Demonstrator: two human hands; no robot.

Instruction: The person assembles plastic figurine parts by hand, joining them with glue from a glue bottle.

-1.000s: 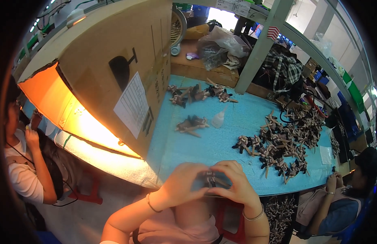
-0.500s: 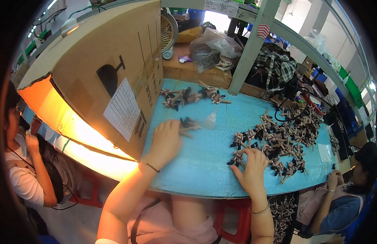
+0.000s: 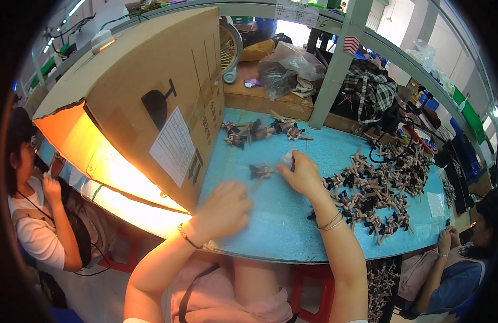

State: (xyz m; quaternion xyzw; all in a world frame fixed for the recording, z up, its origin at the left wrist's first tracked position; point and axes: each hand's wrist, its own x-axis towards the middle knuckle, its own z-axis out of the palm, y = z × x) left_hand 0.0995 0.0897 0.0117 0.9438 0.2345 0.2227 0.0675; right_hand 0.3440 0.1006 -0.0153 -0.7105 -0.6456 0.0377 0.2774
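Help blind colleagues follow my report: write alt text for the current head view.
Over a blue table, a person's right hand is at a small translucent bottle, while the left hand is blurred. Small figures lie heaped to the right, and a large cardboard box, lit orange inside, stands at left.

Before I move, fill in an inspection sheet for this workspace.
Surface: light-blue flat tabletop, partly covered.
Job's things: small brown-and-black figurines, mostly piled right; small translucent white bottle.
Clutter: crumpled clear plastic bag on brown wooden ledge.
Hands: bare right hand at the bottle, grip unclear; bare left hand blurred, contents unclear.
Cables: thin black cable looped near the figurines.
Surroundings: large brown cardboard box at left; co-workers on both sides.
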